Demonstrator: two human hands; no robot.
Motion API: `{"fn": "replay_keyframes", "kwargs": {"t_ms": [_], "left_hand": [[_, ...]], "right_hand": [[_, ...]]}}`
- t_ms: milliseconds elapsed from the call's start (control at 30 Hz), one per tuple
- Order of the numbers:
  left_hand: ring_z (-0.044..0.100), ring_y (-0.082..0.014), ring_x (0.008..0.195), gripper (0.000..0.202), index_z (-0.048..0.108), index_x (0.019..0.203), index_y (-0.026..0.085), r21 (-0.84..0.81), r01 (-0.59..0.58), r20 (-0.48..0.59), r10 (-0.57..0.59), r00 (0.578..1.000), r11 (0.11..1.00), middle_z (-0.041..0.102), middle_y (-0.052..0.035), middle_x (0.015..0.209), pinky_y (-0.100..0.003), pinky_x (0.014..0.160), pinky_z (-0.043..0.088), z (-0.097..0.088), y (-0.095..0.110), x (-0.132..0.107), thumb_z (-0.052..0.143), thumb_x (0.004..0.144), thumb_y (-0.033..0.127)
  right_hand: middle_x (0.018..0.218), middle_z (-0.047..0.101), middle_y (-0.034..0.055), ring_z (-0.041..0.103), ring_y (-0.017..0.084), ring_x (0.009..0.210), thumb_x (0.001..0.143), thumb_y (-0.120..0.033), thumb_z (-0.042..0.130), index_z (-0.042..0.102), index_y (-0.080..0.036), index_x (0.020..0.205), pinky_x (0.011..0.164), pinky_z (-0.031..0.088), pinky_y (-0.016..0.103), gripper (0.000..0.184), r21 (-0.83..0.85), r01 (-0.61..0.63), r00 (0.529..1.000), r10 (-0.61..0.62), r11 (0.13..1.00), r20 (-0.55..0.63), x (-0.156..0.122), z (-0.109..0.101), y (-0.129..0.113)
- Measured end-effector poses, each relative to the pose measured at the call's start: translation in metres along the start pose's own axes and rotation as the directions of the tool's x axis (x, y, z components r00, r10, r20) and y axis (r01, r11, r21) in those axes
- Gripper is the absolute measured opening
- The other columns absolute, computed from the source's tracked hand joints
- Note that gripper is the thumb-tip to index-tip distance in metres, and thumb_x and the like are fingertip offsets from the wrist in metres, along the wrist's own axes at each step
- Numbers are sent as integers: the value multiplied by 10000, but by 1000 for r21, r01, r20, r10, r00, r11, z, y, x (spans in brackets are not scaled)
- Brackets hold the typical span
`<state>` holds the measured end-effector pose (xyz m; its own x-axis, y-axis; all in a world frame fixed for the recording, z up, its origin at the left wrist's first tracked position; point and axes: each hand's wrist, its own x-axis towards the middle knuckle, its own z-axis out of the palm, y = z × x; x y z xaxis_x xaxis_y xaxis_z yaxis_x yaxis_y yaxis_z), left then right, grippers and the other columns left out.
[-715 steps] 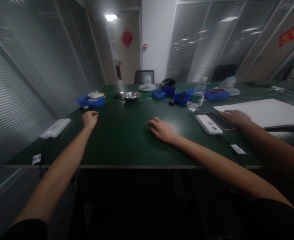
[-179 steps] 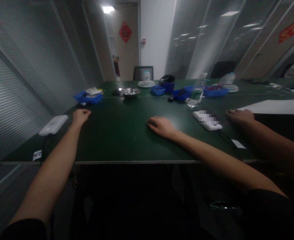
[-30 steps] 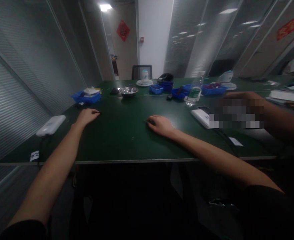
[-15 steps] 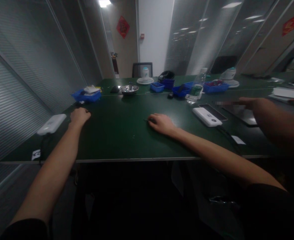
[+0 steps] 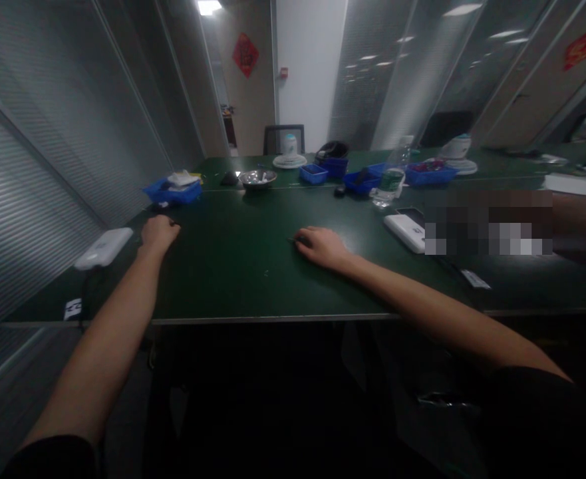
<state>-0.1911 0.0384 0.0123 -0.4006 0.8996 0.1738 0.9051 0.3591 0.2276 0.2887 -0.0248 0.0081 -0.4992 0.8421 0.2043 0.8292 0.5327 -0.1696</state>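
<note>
My left hand point(image 5: 159, 232) rests on the dark green table point(image 5: 243, 279) near its left edge, curled into a loose fist. What it holds, if anything, is hidden. A white flat device point(image 5: 104, 247) with a cable lies just left of it. My right hand point(image 5: 321, 245) lies near the table's middle with the fingers curled down. A small dark thing shows at its fingertips and I cannot make it out. A white power bank point(image 5: 405, 231) lies to the right of that hand.
Another person's forearm point(image 5: 585, 216) reaches in from the right beside a blurred patch. At the back stand several blue bins point(image 5: 173, 193), a metal bowl point(image 5: 257, 177), a water bottle point(image 5: 391, 182), a small fan point(image 5: 289, 156) and a black mouse point(image 5: 340, 191).
My left hand has drawn back a little to the left over the last second. The other person's arm at the right has shifted about. My right hand has stayed put.
</note>
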Motion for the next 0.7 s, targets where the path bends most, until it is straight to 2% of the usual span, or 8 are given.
{"fn": "replay_keyframes", "kwargs": {"t_ms": [367, 567, 700], "left_hand": [[627, -253, 1036, 312, 754, 1172, 56, -104, -1, -50, -5, 999, 995, 728, -75, 916, -363, 960, 472, 2, -4, 3, 738, 903, 214], [612, -223, 1007, 364, 748, 1218, 84, -143, -24, -59, 16, 998, 989, 733, -42, 899, -340, 955, 463, 7, -10, 9, 778, 897, 252], [621, -211, 1009, 365, 732, 1251, 87, -167, -24, -66, 14, 998, 986, 751, -58, 1009, -341, 975, 468, 12, -16, 16, 765, 916, 229]], "right_hand": [[1232, 712, 101, 683, 242, 994, 1051, -421, 515, 667, -235, 1322, 793, 481, 313, 362, 38, 15, 1000, -16, 999, 25, -3, -7, -2], [1244, 710, 99, 682, 242, 1002, 1052, -427, 511, 669, -241, 1323, 805, 488, 316, 365, 36, 7, 1000, -8, 999, 27, -2, -6, -1], [1231, 712, 99, 680, 242, 998, 1048, -422, 514, 671, -240, 1321, 808, 483, 316, 364, 25, 12, 1000, -12, 1000, 22, -2, -4, 0]]}}
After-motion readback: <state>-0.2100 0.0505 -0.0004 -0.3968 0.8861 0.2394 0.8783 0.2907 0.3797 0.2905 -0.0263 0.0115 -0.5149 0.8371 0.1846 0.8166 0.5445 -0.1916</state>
